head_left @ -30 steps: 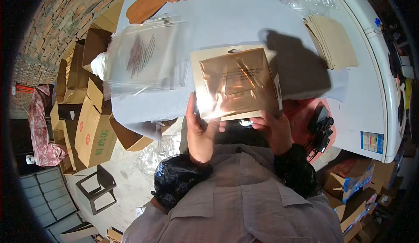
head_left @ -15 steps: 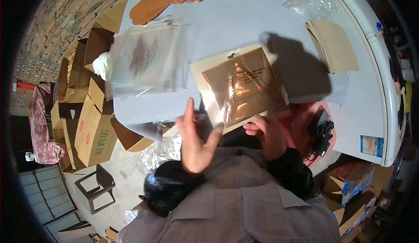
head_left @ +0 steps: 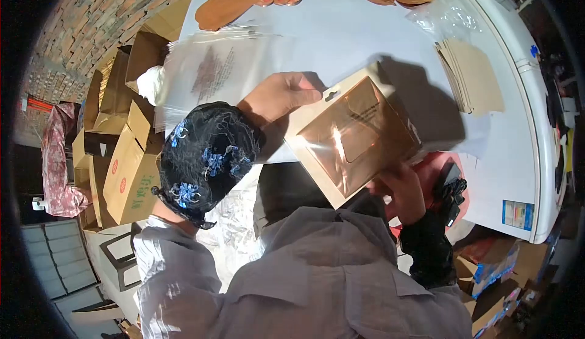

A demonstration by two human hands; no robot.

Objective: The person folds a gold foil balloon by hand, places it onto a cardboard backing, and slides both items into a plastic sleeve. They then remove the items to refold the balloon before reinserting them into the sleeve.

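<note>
A beige card with a hanging hole, under clear plastic with a shiny copper-brown packet (head_left: 353,138), is tilted at the near edge of the white table. My left hand (head_left: 283,95) is at its upper left corner, thumb and fingers closed together near the hole; whether they grip the card is hard to see. My right hand (head_left: 405,190) holds the card's lower right edge, its fingers partly hidden beneath it. Left of the card lies a stack of clear printed plastic bags (head_left: 213,74).
Brown pieces (head_left: 225,4) lie at the table's far edge. A stack of beige cards (head_left: 472,77) sits on the right, below crinkled clear plastic (head_left: 448,19). Black cables (head_left: 450,196) rest on a red stool (head_left: 429,165). Cardboard boxes (head_left: 128,174) stand at the left.
My left hand has moved up from the near side to the card's upper left corner. The card has turned and shifted slightly towards me, and my right hand has moved right and further under it.
</note>
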